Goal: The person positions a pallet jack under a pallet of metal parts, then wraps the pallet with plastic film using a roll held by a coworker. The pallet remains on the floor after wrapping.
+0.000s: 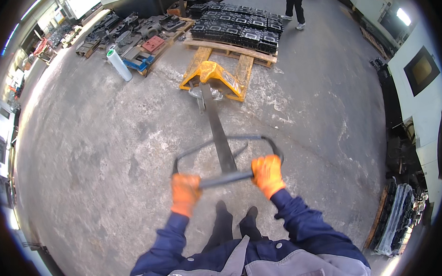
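Both my hands wear orange gloves and grip the dark handle (224, 179) of a yellow pallet jack (211, 72). My left hand (185, 193) is closed round the left end of the crossbar, slightly blurred. At the right end, my right hand (267, 175) is wrapped round the same bar. From the handle loop a long dark shaft (215, 123) runs forward to the jack's body. The jack's forks reach under a wooden pallet (230, 48), which carries stacked black metal parts (235, 27).
Left of the load, dark metal parts and a red block (153, 44) lie on pallets. A roll of clear wrap (119, 65) stands beside them. Another person's legs (294, 8) show beyond the load. White machines (421, 72) line the right, with a wrapped stack (395, 219) lower down.
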